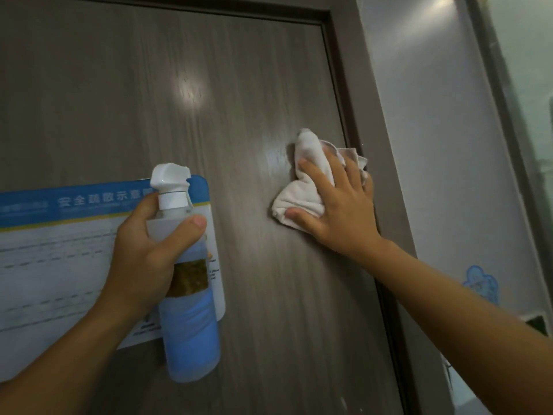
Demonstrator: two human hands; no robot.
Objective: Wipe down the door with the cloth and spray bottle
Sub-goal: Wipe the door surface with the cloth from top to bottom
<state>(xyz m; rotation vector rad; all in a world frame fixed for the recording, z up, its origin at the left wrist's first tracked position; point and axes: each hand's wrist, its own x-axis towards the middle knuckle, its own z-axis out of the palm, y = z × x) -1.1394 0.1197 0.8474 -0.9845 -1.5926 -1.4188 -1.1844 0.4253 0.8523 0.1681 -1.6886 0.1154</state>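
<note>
A grey-brown wood-grain door (209,85) fills most of the head view. My left hand (146,256) grips a spray bottle (188,319) with blue liquid and a white trigger head, held upright in front of the door. My right hand (341,205) presses a crumpled white cloth (305,175) flat against the door near its right edge, fingers spread over the cloth.
A blue and white evacuation notice (59,259) is stuck on the door at the left, partly behind the bottle. The dark door frame (368,115) runs along the right side. Beyond it is a pale wall (434,130) with a small blue sticker (481,283).
</note>
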